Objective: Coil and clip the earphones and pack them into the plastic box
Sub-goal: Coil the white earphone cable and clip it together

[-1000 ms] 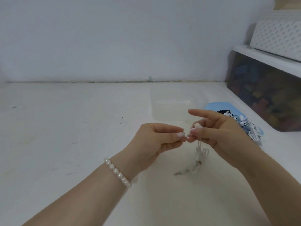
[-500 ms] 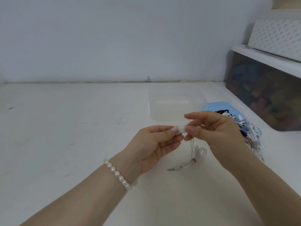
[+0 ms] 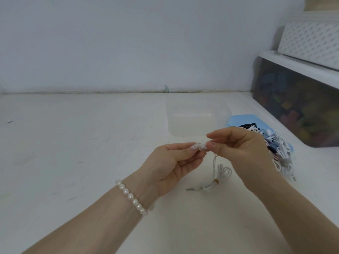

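Note:
My left hand (image 3: 171,162) and my right hand (image 3: 244,153) meet fingertip to fingertip above the white table, both pinching the earbud end of a white earphone (image 3: 217,177). Its cable hangs down from my fingers into small loops bound by a brown tie, and the jack plug lies on the table pointing left. A clear plastic box (image 3: 197,118) stands open just beyond my hands. What exactly sits between my fingertips is too small to tell.
To the right, a light blue tray (image 3: 238,120) holds a heap of several white, black and blue earphones (image 3: 280,153). A dark translucent bin (image 3: 300,107) with a white perforated basket (image 3: 311,37) on top stands at the far right. The wall is close behind.
Both hands have drifted a little lower and leftward while staying pinched together. The hanging cable has settled, so its loops and plug now rest on the table.

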`<state>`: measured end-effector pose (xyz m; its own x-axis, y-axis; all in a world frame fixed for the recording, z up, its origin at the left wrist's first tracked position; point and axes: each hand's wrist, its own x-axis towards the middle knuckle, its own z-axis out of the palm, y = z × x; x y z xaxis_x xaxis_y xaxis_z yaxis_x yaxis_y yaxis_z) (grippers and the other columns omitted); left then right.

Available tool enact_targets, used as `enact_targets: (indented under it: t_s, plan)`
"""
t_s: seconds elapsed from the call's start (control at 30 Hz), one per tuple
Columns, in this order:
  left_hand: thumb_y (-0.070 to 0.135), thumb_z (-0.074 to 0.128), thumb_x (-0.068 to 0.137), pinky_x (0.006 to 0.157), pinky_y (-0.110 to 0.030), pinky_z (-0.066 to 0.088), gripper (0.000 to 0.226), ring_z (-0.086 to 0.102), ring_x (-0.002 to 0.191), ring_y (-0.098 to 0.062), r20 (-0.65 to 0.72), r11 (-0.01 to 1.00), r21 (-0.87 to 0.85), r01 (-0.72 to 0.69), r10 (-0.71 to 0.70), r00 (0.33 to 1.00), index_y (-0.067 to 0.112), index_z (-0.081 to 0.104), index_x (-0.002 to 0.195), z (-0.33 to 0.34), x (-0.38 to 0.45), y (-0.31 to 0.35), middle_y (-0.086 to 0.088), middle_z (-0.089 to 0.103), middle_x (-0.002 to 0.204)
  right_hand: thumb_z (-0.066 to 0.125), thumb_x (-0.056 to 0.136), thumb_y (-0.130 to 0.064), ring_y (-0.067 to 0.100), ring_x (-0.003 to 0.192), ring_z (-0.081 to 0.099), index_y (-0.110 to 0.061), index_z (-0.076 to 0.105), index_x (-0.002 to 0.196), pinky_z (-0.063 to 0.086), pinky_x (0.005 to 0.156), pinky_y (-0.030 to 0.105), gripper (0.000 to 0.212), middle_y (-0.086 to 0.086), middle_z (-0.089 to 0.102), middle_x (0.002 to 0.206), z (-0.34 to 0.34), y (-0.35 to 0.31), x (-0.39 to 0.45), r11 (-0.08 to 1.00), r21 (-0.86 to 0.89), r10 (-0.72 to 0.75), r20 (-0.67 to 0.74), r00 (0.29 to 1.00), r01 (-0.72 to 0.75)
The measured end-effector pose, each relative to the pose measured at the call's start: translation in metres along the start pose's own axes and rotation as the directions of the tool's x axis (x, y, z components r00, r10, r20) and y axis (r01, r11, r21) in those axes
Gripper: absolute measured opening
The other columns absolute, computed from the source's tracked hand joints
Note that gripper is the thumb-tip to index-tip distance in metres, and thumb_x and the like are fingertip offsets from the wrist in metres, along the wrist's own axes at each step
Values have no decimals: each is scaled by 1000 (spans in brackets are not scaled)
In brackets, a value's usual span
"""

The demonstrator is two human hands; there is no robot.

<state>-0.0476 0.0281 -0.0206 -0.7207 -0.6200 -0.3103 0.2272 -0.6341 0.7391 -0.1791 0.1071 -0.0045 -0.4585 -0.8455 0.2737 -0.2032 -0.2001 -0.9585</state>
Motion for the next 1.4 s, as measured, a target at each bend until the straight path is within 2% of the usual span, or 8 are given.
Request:
enact_targets:
  t_s: [0.23, 0.63, 0.7, 0.8, 0.93, 1.07, 1.23, 1.4]
  plan:
    - [-5, 55, 80, 68, -24, 58, 18, 70, 70, -16, 11, 999, -48, 18, -17, 1000, -9, 66, 94, 1, 0, -2, -14, 72, 81, 73, 67, 5, 2, 51, 59, -14, 68, 71, 46, 52, 10, 20, -7, 67, 53, 2, 0, 0, 999, -50, 7, -43, 999, -10]
    - [-4, 55, 77, 69, -24, 58, 18, 70, 71, -16, 19, 999, -43, -1, 2, 1000, -9, 67, 90, 6, -3, -3, -13, 72, 81, 74, 64, 7, 1, 50, 60, -14, 65, 61, 46, 52, 10, 24, -10, 65, 51, 6, 2, 1, 995, -87, -61, -115, 992, 51]
    - [-6, 53, 80, 72, -26, 58, 18, 70, 74, -17, 23, 999, -53, -9, 10, 1000, -10, 67, 90, 7, -3, -3, -15, 72, 84, 75, 64, 7, 2, 54, 61, -17, 65, 60, 46, 55, 10, 26, -11, 66, 54, 7, 5, 0, 987, -132, -105, -133, 986, 87]
    - [-7, 48, 84, 79, -28, 56, 21, 71, 84, -19, 54, 997, -70, -15, 19, 998, -7, 68, 92, 8, -4, -5, -16, 72, 92, 75, 67, 2, 5, 63, 59, -22, 65, 61, 44, 60, 10, 27, -7, 64, 58, 9, 10, -2, 907, -367, -278, -147, 949, 209]
    - [1, 53, 78, 85, -31, 54, 23, 69, 91, -19, 128, 998, -60, 0, 8, 992, -3, 70, 92, 8, -7, -4, -13, 72, 97, 71, 67, -2, 2, 65, 55, -14, 69, 65, 40, 61, 6, 13, -7, 61, 59, 8, 13, -3, 783, -527, -437, -88, 895, 330]
    - [9, 58, 71, 81, -31, 56, 29, 70, 87, -20, 103, 999, -44, 5, 0, 995, -3, 66, 96, 6, -4, -1, -14, 71, 97, 76, 62, 5, 4, 56, 61, -16, 67, 65, 47, 57, 10, 23, -9, 67, 56, -1, 3, 4, 991, -114, -81, -144, 986, 65]
    - [12, 62, 67, 68, -27, 57, 15, 68, 65, -14, 61, 998, 63, -23, 19, 998, 5, 69, 78, 6, -3, 0, -8, 72, 77, 73, 51, -9, 19, 58, 68, -15, 69, 58, 50, 63, 29, 10, 4, 69, 59, -9, -1, 6, 985, 132, 114, -8, 993, -112]
    - [13, 66, 62, 60, -24, 57, 11, 63, 55, -10, 46, 989, 129, -72, 67, 997, 6, 67, 71, 3, -1, 1, -4, 68, 65, 69, 51, -4, 21, 50, 64, -12, 69, 58, 52, 52, 21, 9, 8, 68, 59, -10, -4, 6, 948, 236, 196, 90, 976, -212]
